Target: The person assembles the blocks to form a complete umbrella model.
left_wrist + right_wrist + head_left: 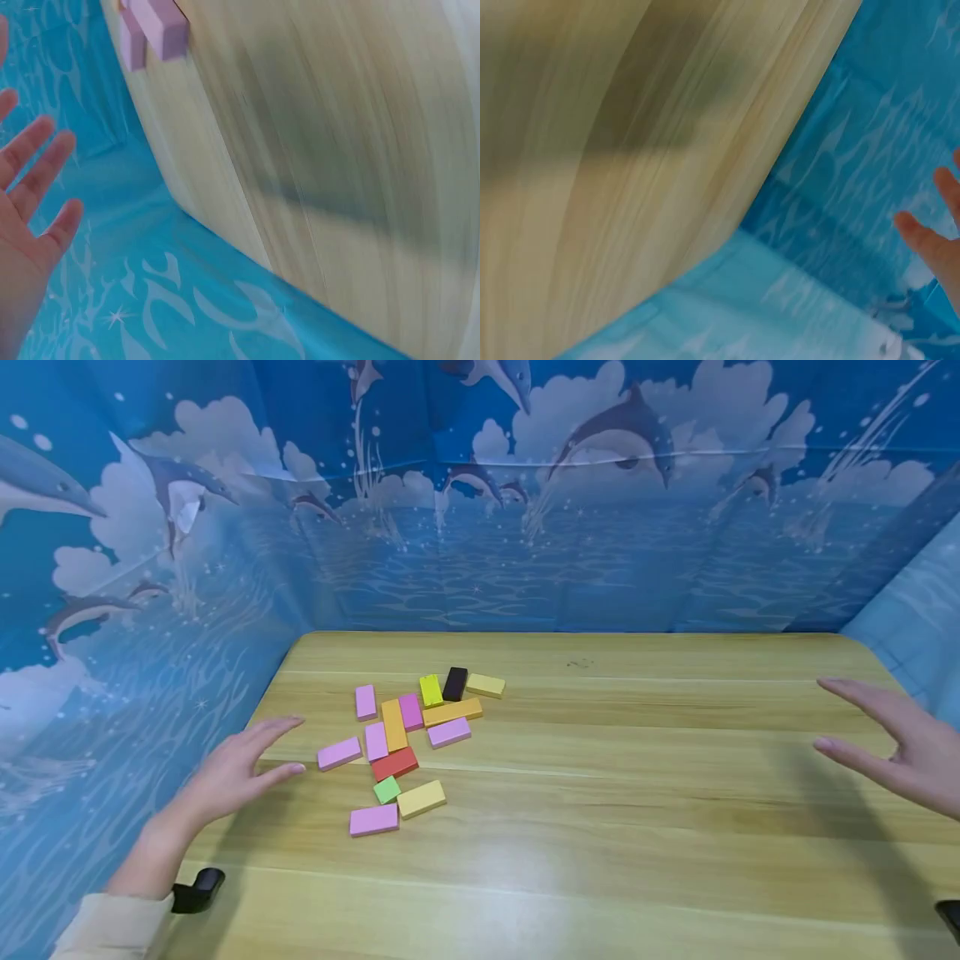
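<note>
My left hand (228,772) hovers over the left side of the table, thumb and fingers spread, holding nothing. The left wrist view also shows its fingers stretched apart. Just right of it lies a loose group of coloured blocks: a pink block (339,753) nearest the fingertips, a red block (395,764), a small green block (387,790), a pale yellow block (422,799), orange blocks (394,725) and a black block (454,684). Far to the right, my right hand (900,743) is held above the table with fingers extended, touching nothing, partly cut off by the frame edge.
A wooden table (600,827) with rounded back corners carries the blocks. Blue curtains (525,568) printed with dolphins and waves hang behind it and along both sides. A dark wrist strap part (198,890) sits at my left wrist.
</note>
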### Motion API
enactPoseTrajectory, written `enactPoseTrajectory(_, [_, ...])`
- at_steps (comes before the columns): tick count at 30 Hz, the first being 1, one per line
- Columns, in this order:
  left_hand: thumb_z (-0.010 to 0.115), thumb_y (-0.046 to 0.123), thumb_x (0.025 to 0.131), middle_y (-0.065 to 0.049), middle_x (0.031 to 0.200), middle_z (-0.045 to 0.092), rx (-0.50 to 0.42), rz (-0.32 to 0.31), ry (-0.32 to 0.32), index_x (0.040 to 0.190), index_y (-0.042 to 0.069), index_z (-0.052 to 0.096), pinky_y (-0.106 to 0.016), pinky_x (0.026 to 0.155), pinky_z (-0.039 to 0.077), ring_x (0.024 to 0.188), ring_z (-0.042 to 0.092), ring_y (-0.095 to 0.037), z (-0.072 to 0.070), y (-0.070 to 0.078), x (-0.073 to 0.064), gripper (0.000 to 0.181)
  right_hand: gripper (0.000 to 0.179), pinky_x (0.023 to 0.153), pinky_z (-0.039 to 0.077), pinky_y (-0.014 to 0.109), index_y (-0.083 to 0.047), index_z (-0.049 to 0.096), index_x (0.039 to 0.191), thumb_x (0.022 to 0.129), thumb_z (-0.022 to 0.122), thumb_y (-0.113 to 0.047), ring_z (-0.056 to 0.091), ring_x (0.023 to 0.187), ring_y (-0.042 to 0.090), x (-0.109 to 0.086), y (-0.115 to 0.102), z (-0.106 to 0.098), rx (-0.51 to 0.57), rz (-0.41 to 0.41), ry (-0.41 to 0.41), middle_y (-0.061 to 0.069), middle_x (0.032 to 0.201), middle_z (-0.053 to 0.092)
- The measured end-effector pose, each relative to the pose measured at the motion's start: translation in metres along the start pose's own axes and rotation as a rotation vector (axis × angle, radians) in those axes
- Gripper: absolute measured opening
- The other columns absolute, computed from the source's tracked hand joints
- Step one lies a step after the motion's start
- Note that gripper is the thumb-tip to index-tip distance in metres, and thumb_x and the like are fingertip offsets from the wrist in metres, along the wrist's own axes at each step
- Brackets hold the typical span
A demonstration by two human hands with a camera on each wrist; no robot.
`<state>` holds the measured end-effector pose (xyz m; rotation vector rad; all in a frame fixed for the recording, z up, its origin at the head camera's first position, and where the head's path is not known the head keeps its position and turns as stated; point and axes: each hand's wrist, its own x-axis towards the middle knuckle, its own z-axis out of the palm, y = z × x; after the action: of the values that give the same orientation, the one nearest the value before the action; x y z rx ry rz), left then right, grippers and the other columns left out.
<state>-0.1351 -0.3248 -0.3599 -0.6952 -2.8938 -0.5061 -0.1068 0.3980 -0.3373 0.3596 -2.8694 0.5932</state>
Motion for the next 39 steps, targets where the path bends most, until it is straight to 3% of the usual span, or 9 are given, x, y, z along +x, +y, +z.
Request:
enactPoseTrajectory(4, [0.071, 0.027, 0.083, -0.009, 0.123, 0.056, -0.154, -0.039, 0.016, 0.127, 0.010, 0.055, -0.051, 0.078, 0.044, 0.101, 0.057, -0.028, 0.005, 0.007, 0.000, 0.050, 0.070, 0.092, 0.018, 0.067, -0.008, 0.026, 0.147, 0.089, 0.064, -0.021, 0.020, 0.135, 0.040, 0.009, -0.016, 0.008, 0.135, 0.054, -0.077, 0.025, 0.147, 0.025])
enactPoseTrajectory(7, [0.071, 0.027, 0.083, -0.008, 0.123, 0.056, -0.255, -0.091, -0.019, 0.125, 0.012, 0.057, -0.052, 0.079, 0.044, 0.102, 0.056, -0.026, 0.007, 0.014, 0.001, 0.047, 0.064, 0.101, 0.024, 0.036, -0.014, 0.033, 0.145, 0.090, 0.063, -0.018, 0.027, 0.132, 0.003, 0.014, -0.026, 0.018, 0.227, 0.030, -0.098, -0.002, 0.145, 0.033])
enactPoseTrajectory(10, [0.072, 0.028, 0.082, -0.007, 0.123, 0.056, -0.313, -0.118, -0.065, 0.125, 0.012, 0.058, -0.051, 0.081, 0.043, 0.103, 0.055, -0.025, 0.011, 0.019, 0.001, 0.048, 0.059, 0.087, 0.026, 0.011, -0.019, 0.039, 0.142, 0.089, 0.064, -0.015, 0.033, 0.114, -0.016, 0.019, -0.038, 0.026, 0.299, -0.011, -0.112, -0.019, 0.133, 0.040])
enactPoseTrajectory(11, [0.072, 0.028, 0.082, -0.007, 0.122, 0.057, -0.324, -0.116, -0.077, 0.125, 0.012, 0.058, -0.050, 0.080, 0.044, 0.102, 0.056, -0.025, 0.012, 0.020, 0.001, 0.048, 0.058, 0.081, 0.026, 0.006, -0.019, 0.041, 0.141, 0.089, 0.064, -0.013, 0.036, 0.111, -0.016, 0.022, -0.042, 0.029, 0.325, -0.028, -0.120, -0.019, 0.131, 0.043])
enactPoseTrajectory(17, [0.075, 0.027, 0.079, -0.009, 0.117, 0.060, -0.375, -0.088, -0.154, 0.123, 0.009, 0.059, -0.049, 0.081, 0.045, 0.100, 0.058, -0.028, 0.026, 0.020, 0.004, 0.050, 0.052, 0.088, 0.034, 0.012, -0.016, 0.047, 0.136, 0.088, 0.064, -0.009, 0.042, 0.114, -0.008, 0.041, -0.066, 0.047, 0.438, -0.111, -0.208, 0.002, 0.131, 0.051])
enactPoseTrajectory(21, [0.077, 0.027, 0.076, -0.008, 0.117, 0.060, -0.410, -0.102, -0.212, 0.122, 0.009, 0.060, -0.048, 0.083, 0.045, 0.103, 0.056, -0.029, 0.032, 0.022, 0.005, 0.052, 0.049, 0.092, 0.036, 0.018, -0.015, 0.049, 0.134, 0.088, 0.065, -0.017, 0.043, 0.116, -0.004, 0.057, -0.082, 0.064, 0.447, -0.163, -0.287, 0.007, 0.132, 0.051])
enactPoseTrajectory(26, [0.078, 0.030, 0.075, -0.007, 0.116, 0.061, -0.440, -0.108, -0.267, 0.119, 0.006, 0.060, -0.046, 0.084, 0.045, 0.103, 0.056, -0.027, 0.037, 0.025, 0.004, 0.053, 0.050, 0.095, 0.039, 0.030, -0.013, 0.050, 0.133, 0.088, 0.066, -0.025, 0.048, 0.119, 0.018, 0.077, -0.103, 0.088, 0.493, -0.176, -0.375, 0.011, 0.132, 0.052])
enactPoseTrajectory(31, [0.078, 0.032, 0.075, -0.006, 0.108, 0.062, -0.457, -0.087, -0.304, 0.111, 0.006, 0.063, -0.041, 0.082, 0.048, 0.098, 0.059, -0.024, 0.042, 0.027, 0.004, 0.047, 0.051, 0.090, 0.046, 0.037, -0.007, 0.051, 0.131, 0.085, 0.069, -0.021, 0.052, 0.113, 0.034, 0.091, -0.126, 0.114, 0.676, -0.171, -0.452, 0.018, 0.129, 0.052])
enactPoseTrajectory(39, [0.080, 0.029, 0.073, -0.003, 0.097, 0.061, -0.487, -0.037, -0.347, 0.109, 0.004, 0.063, -0.027, 0.072, 0.049, 0.084, 0.057, -0.015, 0.050, 0.031, 0.005, 0.047, 0.055, 0.087, 0.048, 0.030, 0.001, 0.050, 0.131, 0.084, 0.070, -0.019, 0.057, 0.106, 0.031, 0.110, -0.166, 0.147, 0.800, -0.173, -0.574, 0.022, 0.122, 0.055])
